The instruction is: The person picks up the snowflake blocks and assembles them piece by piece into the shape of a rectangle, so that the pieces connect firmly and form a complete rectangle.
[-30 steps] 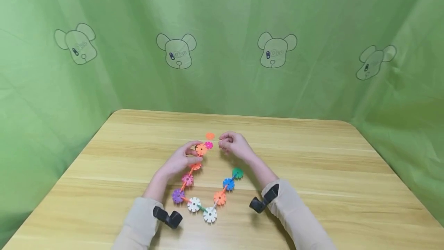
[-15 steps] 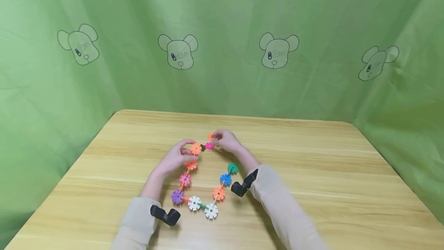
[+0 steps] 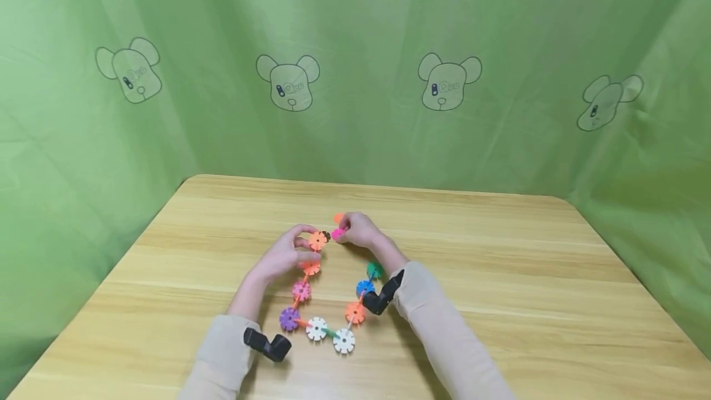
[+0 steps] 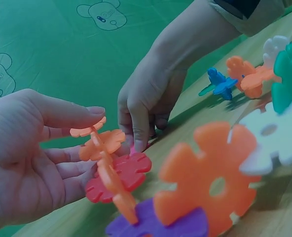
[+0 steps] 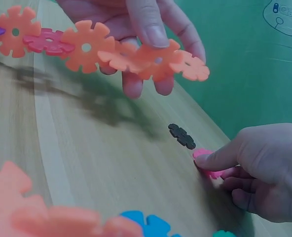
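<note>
A U-shaped chain of interlocked snowflake discs [image 3: 344, 341] in orange, pink, purple, white, blue and green lies across the table's near middle. My left hand [image 3: 282, 256] grips its far left end. There, the thumb presses an orange disc [image 5: 159, 61] against the fingers, and this end is raised off the tabletop. My right hand [image 3: 361, 230] pinches a loose pink snowflake disc [image 5: 205, 156] between thumb and fingers, low at the table surface. A black snowflake disc [image 5: 181, 136] lies flat between the pink disc and the left hand. The chain's green end disc [image 3: 374, 270] is beside the right forearm.
A loose orange disc [image 3: 338, 218] lies just behind the right fingers, partly covered. Both sleeves carry black wrist cameras; the right one [image 3: 379, 302] overhangs the chain's right side. A green curtain [image 3: 355, 141] with bear-head drawings surrounds the wooden table [image 3: 500, 252].
My right hand has moved left to the loose pink disc and now pinches it. The left hand still holds the chain end, shifting only slightly.
</note>
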A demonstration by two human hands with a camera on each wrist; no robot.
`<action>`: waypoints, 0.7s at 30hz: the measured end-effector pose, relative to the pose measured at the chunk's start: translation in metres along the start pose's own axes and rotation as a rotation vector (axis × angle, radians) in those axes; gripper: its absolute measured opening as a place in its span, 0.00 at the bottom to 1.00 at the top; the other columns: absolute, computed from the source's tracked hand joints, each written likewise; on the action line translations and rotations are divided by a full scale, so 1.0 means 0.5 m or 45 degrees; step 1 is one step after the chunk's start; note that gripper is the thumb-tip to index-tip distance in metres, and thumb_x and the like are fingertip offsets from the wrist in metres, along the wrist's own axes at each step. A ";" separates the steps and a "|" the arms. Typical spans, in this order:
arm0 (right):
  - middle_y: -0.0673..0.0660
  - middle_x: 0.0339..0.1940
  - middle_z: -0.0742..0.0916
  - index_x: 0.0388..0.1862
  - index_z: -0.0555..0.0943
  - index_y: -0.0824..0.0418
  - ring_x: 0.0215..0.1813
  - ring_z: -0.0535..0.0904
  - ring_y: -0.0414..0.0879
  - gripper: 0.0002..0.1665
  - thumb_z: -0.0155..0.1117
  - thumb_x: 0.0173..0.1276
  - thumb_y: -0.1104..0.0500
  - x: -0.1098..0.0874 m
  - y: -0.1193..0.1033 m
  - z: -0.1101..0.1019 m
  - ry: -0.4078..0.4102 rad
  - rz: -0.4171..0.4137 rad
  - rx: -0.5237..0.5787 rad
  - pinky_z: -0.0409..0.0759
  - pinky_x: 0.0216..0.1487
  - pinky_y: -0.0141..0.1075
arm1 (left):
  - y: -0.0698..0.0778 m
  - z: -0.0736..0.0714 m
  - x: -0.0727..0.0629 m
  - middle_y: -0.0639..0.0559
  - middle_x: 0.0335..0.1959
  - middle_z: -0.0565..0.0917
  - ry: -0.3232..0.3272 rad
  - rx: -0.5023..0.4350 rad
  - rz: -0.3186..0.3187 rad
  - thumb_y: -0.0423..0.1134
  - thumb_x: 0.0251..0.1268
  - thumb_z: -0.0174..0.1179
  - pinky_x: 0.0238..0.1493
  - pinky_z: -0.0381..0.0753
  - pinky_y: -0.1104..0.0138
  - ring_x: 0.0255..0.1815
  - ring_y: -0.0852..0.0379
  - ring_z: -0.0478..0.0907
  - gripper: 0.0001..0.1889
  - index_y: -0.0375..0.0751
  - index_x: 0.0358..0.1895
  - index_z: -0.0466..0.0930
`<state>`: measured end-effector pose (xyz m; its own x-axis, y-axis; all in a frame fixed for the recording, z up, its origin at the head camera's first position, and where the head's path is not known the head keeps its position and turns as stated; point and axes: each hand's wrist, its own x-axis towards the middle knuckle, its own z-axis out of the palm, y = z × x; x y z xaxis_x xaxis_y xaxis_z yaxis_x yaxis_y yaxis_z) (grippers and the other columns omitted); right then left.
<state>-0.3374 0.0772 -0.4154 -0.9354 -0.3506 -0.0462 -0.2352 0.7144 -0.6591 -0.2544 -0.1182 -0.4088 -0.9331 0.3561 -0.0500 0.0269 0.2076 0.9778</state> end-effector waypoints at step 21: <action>0.58 0.27 0.80 0.41 0.77 0.69 0.24 0.77 0.44 0.10 0.63 0.59 0.69 -0.072 0.052 -0.036 0.050 0.006 0.454 0.78 0.26 0.33 | 0.001 0.029 0.009 0.42 0.40 0.77 0.030 0.080 0.022 0.31 0.53 0.64 0.35 0.78 0.63 0.31 0.54 0.75 0.35 0.39 0.67 0.62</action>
<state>-0.3145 0.1191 -0.4174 -0.9474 -0.3190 -0.0258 -0.1300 0.4573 -0.8798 -0.2533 -0.1033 -0.4113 -0.9405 0.3388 -0.0274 0.0651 0.2587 0.9637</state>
